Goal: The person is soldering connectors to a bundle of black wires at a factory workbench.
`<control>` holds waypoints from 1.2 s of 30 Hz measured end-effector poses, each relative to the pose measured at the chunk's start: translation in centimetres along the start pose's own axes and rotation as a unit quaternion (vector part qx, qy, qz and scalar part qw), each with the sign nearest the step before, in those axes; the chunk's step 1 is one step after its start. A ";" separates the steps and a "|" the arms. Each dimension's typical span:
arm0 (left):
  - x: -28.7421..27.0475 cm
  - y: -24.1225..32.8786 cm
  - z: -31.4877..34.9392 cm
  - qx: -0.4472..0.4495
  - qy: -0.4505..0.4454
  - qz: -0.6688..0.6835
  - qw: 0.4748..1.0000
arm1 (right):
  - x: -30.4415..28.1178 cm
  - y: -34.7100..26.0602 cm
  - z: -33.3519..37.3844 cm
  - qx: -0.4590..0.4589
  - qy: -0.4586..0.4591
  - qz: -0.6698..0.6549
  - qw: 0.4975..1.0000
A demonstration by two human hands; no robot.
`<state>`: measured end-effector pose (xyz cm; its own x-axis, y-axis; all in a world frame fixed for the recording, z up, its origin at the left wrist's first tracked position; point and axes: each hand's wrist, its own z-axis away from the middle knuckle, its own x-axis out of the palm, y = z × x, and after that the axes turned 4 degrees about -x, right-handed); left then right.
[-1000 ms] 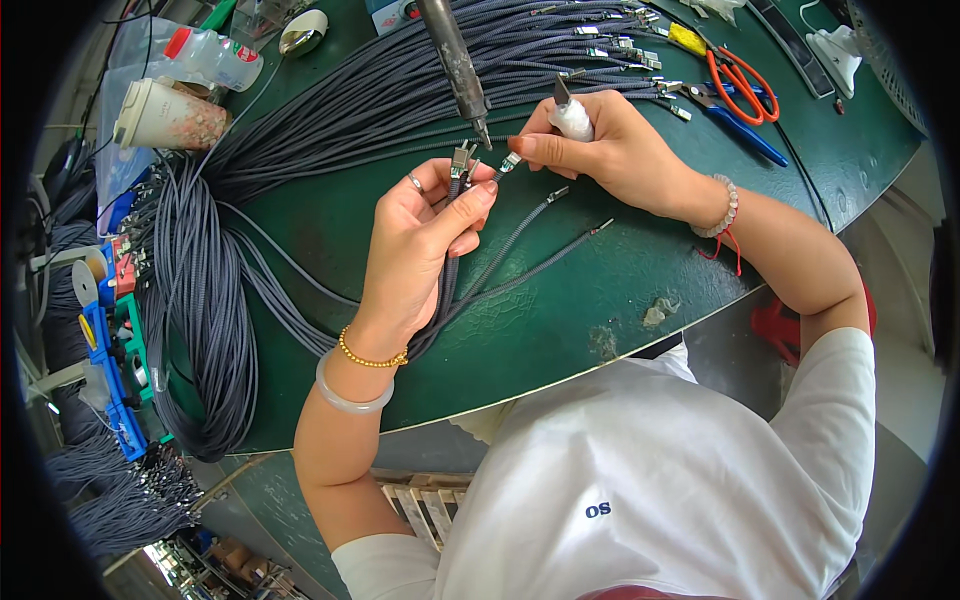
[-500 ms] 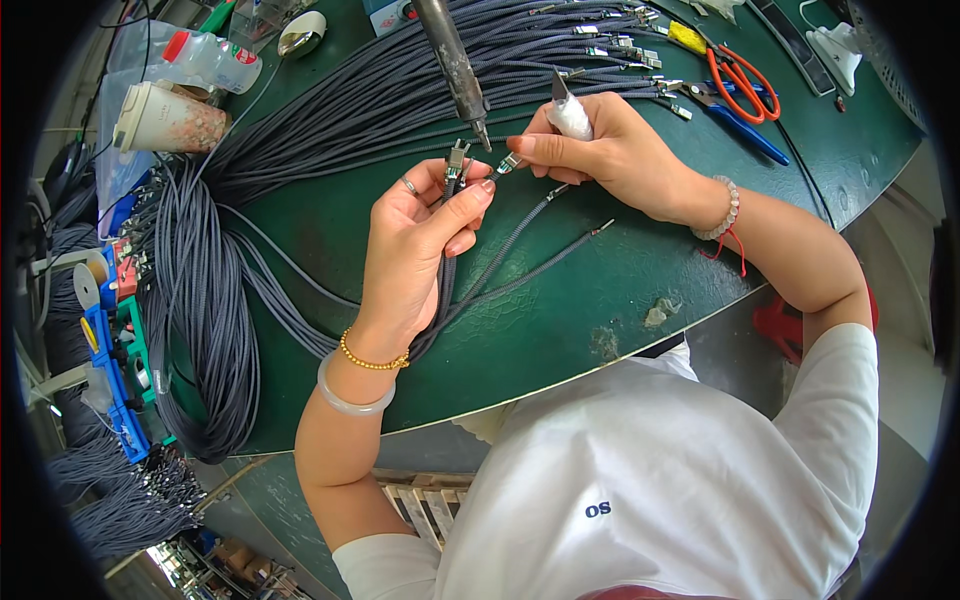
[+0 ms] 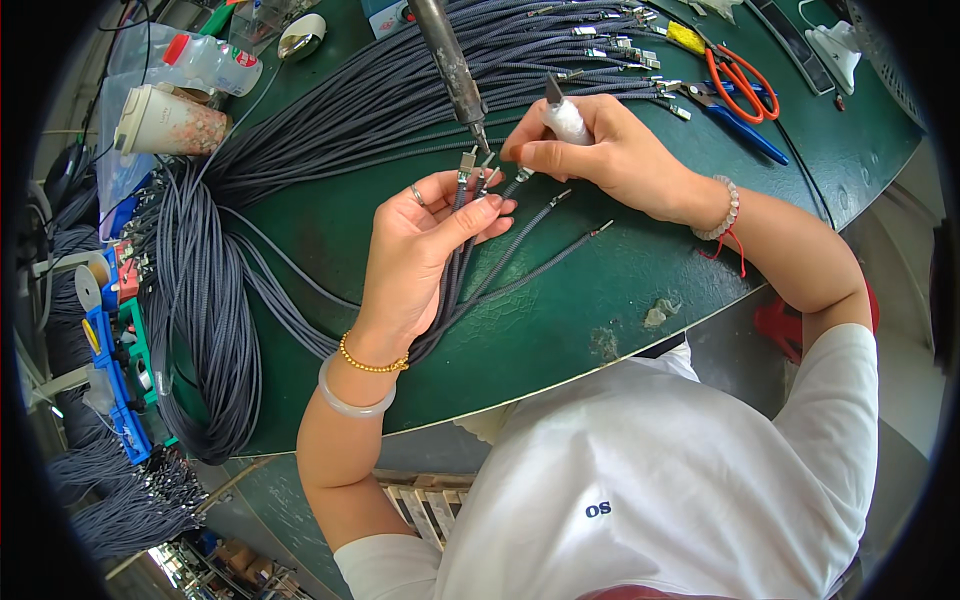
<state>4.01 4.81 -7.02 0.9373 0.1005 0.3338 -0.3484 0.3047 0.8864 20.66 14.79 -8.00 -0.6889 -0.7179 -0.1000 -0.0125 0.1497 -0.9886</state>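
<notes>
On the green bench (image 3: 560,330), grey cable ends (image 3: 470,185) are pinched in the left hand (image 3: 425,250) under the soldering iron tip (image 3: 480,130); a white tube (image 3: 565,120) is gripped by the right hand (image 3: 610,155). Soldering seems underway; steady alignment is needed next.

Green table top (image 3: 560,330) — orange-handled scissors (image 3: 738,78) and blue-handled pliers (image 3: 735,118) at the far right, just beside each other. Far left: paper cup (image 3: 160,122), clear plastic bottle (image 3: 212,60) with red cap — near each other.
</notes>
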 end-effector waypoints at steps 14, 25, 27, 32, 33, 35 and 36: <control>-0.1 0.2 0.0 -0.035 -0.021 0.017 0.999 | 0.0 0.2 0.2 0.013 -0.023 0.038 0.999; -0.2 0.0 -0.2 -0.018 -0.001 0.045 0.999 | 0.1 0.2 0.2 0.014 -0.020 0.040 0.999; -0.3 0.1 -0.2 -0.024 -0.009 0.048 0.999 | 0.2 0.2 0.2 -0.003 -0.007 0.031 1.000; -0.4 0.2 0.1 -0.008 0.017 -0.001 1.000 | 0.4 -0.4 0.3 -0.011 -0.010 0.080 0.997; -0.4 0.4 0.2 0.003 0.033 -0.024 0.999 | 0.4 -0.5 0.4 -0.013 -0.008 0.090 0.996; -0.3 0.5 0.2 0.011 0.036 -0.026 0.999 | 0.4 -0.1 0.3 -0.022 -0.011 0.090 0.996; -0.2 0.6 0.2 0.019 0.037 -0.029 0.999 | 0.5 0.0 0.3 -0.031 -0.012 0.090 0.995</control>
<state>3.59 4.75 -6.49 0.9537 0.1545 0.2582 -0.2926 0.2755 0.9157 20.56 14.27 -8.11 -0.6669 -0.6912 -0.2782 0.0650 0.3180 -0.9459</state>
